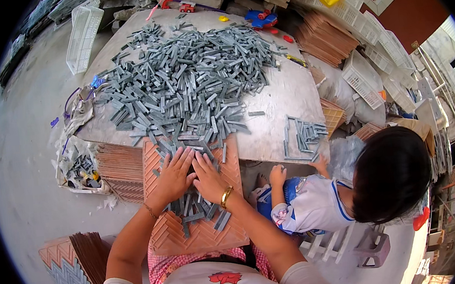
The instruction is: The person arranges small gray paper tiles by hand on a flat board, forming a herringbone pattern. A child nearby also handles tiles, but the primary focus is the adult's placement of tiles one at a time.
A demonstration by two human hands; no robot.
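A reddish-brown tray (pixel 163 237) with herringbone grooves rests at the table's near edge, over my lap. Loose grey stone strips (pixel 193 216) lie on its middle, some at angles across the grooves. My left hand (pixel 175 174) and my right hand (pixel 210 180) lie side by side over them, fingers stretched out and pointing away from me. Both palms face down on the strips, and neither hand grips anything. Past my fingertips a large heap of the same strips (pixel 194 74) spreads over the table and runs onto the tray's far edge. Strips under my hands are hidden.
Beside me at the right, another person (pixel 319 201) reaches to a small group of strips (pixel 305 135) at the table's corner. Stacked trays (pixel 118 161) stand left of mine; a tray filled with strips (pixel 74 271) leans lower left. White crates (pixel 84 38) stand around.
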